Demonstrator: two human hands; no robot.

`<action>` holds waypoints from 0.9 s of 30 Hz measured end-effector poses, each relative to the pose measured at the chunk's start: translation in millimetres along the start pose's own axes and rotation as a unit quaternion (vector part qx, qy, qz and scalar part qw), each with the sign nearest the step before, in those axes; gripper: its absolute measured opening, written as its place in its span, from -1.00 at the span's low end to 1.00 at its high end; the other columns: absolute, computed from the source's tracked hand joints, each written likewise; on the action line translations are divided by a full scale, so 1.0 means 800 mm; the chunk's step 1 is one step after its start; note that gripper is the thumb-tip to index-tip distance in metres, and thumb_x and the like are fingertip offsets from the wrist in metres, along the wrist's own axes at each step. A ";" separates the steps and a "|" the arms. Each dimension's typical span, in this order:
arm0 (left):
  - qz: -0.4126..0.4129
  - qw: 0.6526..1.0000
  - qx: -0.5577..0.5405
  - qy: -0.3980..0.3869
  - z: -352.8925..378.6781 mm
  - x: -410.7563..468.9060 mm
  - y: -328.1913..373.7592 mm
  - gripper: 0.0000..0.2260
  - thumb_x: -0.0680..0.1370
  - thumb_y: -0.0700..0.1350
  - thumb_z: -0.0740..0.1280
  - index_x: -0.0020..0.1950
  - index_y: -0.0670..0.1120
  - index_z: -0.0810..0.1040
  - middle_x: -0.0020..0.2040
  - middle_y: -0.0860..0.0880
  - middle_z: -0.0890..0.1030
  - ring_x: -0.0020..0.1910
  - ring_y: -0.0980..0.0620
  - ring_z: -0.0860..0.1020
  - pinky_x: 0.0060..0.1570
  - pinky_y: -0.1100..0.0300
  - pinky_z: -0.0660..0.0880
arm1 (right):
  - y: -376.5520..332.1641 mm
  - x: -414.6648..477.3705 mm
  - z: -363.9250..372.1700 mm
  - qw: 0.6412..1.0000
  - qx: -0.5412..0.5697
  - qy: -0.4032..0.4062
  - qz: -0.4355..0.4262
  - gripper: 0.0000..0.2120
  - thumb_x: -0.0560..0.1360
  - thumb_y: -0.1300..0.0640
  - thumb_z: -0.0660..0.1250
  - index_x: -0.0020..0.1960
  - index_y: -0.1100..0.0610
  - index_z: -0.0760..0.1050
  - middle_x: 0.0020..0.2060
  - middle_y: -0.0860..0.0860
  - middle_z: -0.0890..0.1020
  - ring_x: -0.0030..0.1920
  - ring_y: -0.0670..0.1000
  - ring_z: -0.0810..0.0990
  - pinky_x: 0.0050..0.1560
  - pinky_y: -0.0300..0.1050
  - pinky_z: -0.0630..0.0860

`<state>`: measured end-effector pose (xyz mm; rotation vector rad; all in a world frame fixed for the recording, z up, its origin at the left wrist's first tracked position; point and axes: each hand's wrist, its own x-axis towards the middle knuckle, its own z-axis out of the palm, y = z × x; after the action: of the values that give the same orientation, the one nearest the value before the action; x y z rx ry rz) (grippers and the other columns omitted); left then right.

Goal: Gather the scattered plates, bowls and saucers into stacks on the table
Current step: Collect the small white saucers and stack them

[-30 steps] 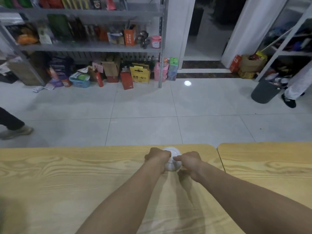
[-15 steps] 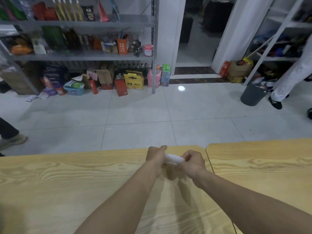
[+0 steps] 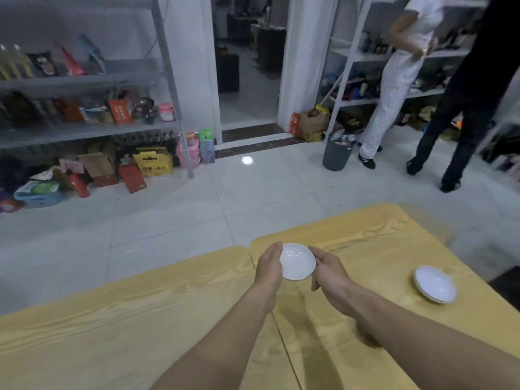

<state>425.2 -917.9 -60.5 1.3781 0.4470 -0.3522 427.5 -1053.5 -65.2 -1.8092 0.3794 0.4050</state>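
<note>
Over the wooden bench [image 3: 112, 333], two bare forearms reach forward and meet at a white saucer [image 3: 297, 261], held near the far edge with its hollow tipped toward the camera. The left hand [image 3: 269, 267] grips its left rim, and the right hand [image 3: 327, 270] curls round its right rim. Well apart to the right, a small stack of white saucers [image 3: 434, 284] sits on the bench. Beyond lie the tiled floor [image 3: 168, 220], a grey bin [image 3: 336, 154], cluttered shelves [image 3: 84, 128] and two standing people [image 3: 394, 80].

White-clad bystander [image 3: 394, 88] and dark-clad bystander [image 3: 461, 108], heads beyond the top edge.
</note>
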 end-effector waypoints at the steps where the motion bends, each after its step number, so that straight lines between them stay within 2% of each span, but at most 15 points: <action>1: -0.009 1.000 0.003 -0.020 0.036 -0.003 0.001 -0.62 0.66 0.12 0.10 0.38 -0.04 0.43 0.22 -0.01 0.49 0.17 0.00 0.43 0.13 0.15 0.27 | 0.008 -0.002 -0.035 1.000 -0.001 0.019 0.002 -0.43 0.46 0.42 0.04 0.39 0.09 0.44 0.07 -0.02 0.60 -0.28 -0.01 0.41 -0.39 -0.23 0.37; 3: -0.024 0.998 0.006 -0.055 0.111 -0.006 -0.001 -0.50 0.64 0.25 0.01 0.39 -0.04 0.42 0.21 -0.01 0.50 0.17 0.00 0.43 0.14 0.12 0.27 | 0.024 -0.005 -0.107 0.998 -0.015 0.053 0.012 -0.38 0.42 0.44 0.04 0.40 0.06 0.43 0.10 0.01 0.60 -0.27 -0.02 0.40 -0.38 -0.20 0.37; 6: -0.041 0.994 0.008 -0.096 0.224 -0.002 -0.012 -0.36 0.59 0.35 -0.11 0.51 0.00 0.32 0.38 -0.01 0.45 0.31 -0.01 0.41 0.22 0.12 0.28 | 0.058 -0.006 -0.212 0.996 -0.021 0.080 0.042 -0.28 0.39 0.44 0.03 0.46 -0.04 0.32 0.18 0.00 0.54 -0.16 0.00 0.43 -0.30 -0.19 0.38; 8: -0.048 0.992 0.016 -0.114 0.293 0.001 -0.022 -0.32 0.58 0.35 -0.15 0.53 -0.01 0.29 0.42 -0.03 0.43 0.34 -0.02 0.41 0.18 0.15 0.29 | 0.083 -0.002 -0.273 0.993 -0.024 0.096 0.058 -0.28 0.40 0.39 0.05 0.48 -0.08 0.26 0.22 0.00 0.51 -0.09 0.05 0.48 -0.23 -0.15 0.41; 10: -0.057 0.988 0.031 -0.137 0.352 0.007 -0.036 -0.33 0.59 0.34 -0.17 0.54 -0.01 0.26 0.45 -0.03 0.41 0.39 -0.03 0.39 0.16 0.18 0.29 | 0.104 0.001 -0.325 0.992 -0.027 0.108 0.066 -0.31 0.43 0.37 0.08 0.49 -0.08 0.24 0.28 0.01 0.47 0.10 0.10 0.49 -0.11 -0.13 0.44; 13: -0.069 0.987 0.039 -0.138 0.417 0.024 -0.060 -0.32 0.58 0.35 -0.18 0.55 0.01 0.23 0.47 -0.01 0.37 0.41 -0.06 0.37 0.24 0.15 0.29 | 0.132 0.013 -0.380 0.992 -0.022 0.103 0.070 -0.38 0.49 0.37 0.12 0.48 -0.03 0.21 0.30 0.00 0.44 0.23 0.08 0.43 0.00 -0.16 0.42; 15: -0.079 0.987 0.034 -0.134 0.446 0.038 -0.074 -0.31 0.55 0.38 -0.17 0.54 0.02 0.25 0.46 -0.04 0.39 0.33 -0.08 0.42 0.20 0.10 0.39 | 0.153 0.028 -0.402 0.993 -0.025 0.091 0.077 -0.39 0.48 0.34 0.11 0.48 -0.04 0.18 0.29 -0.01 0.44 0.25 0.09 0.43 0.02 -0.15 0.40; 17: -0.100 0.987 0.014 -0.124 0.466 0.048 -0.087 -0.34 0.55 0.37 -0.13 0.50 0.04 0.27 0.42 -0.08 0.42 0.21 -0.10 0.46 -0.01 0.07 0.49 | 0.175 0.045 -0.415 0.992 -0.033 0.084 0.091 -0.40 0.47 0.29 0.11 0.47 -0.06 0.17 0.27 -0.02 0.45 0.25 0.09 0.45 -0.02 -0.15 0.40; 18: -0.109 0.987 0.012 -0.119 0.472 0.054 -0.093 -0.33 0.53 0.39 -0.10 0.50 0.04 0.27 0.42 -0.09 0.42 0.21 -0.12 0.47 0.00 0.04 0.50 | 0.185 0.054 -0.418 0.992 -0.035 0.076 0.094 -0.40 0.47 0.26 0.12 0.46 -0.08 0.16 0.26 -0.04 0.46 0.25 0.09 0.46 -0.01 -0.15 0.41; 20: -0.109 0.988 0.024 -0.109 0.477 0.067 -0.108 -0.30 0.53 0.40 -0.10 0.53 0.04 0.26 0.43 -0.09 0.42 0.31 -0.13 0.45 0.22 0.01 0.44 | 0.205 0.070 -0.423 0.993 -0.038 0.062 0.093 -0.39 0.44 0.21 0.19 0.44 -0.13 0.17 0.25 -0.08 0.48 0.26 0.07 0.48 0.09 -0.12 0.48; 23: -0.099 0.989 0.063 -0.086 0.472 0.081 -0.129 -0.36 0.57 0.37 -0.11 0.50 0.05 0.30 0.38 -0.04 0.46 0.29 -0.06 0.46 0.26 0.08 0.38 | 0.260 0.112 -0.424 0.995 -0.061 0.032 0.074 -0.39 0.38 0.17 0.28 0.36 -0.21 0.26 0.19 -0.16 0.53 0.24 0.03 0.53 0.21 0.04 0.53; 26: -0.085 0.985 0.126 -0.081 0.467 0.086 -0.145 -0.41 0.55 0.40 -0.07 0.38 0.08 0.39 0.21 0.04 0.53 0.14 0.04 0.51 0.19 0.14 0.38 | 0.237 0.094 -0.420 0.993 -0.083 0.021 0.078 -0.40 0.32 0.19 0.25 0.31 -0.15 0.29 0.16 -0.10 0.53 0.19 0.06 0.53 0.09 -0.05 0.53; 27: -0.077 0.979 0.162 -0.092 0.465 0.085 -0.147 -0.37 0.54 0.41 -0.01 0.41 0.04 0.39 0.26 0.05 0.51 0.20 0.04 0.50 0.26 0.13 0.36 | 0.227 0.086 -0.421 0.992 -0.092 0.016 0.087 -0.39 0.28 0.20 0.24 0.31 -0.11 0.29 0.15 -0.07 0.52 0.16 0.05 0.52 0.01 -0.10 0.51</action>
<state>463.0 -1302.6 -146.6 1.6134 0.3526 -0.6977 432.7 -1429.0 -165.5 -1.9711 0.5392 0.5474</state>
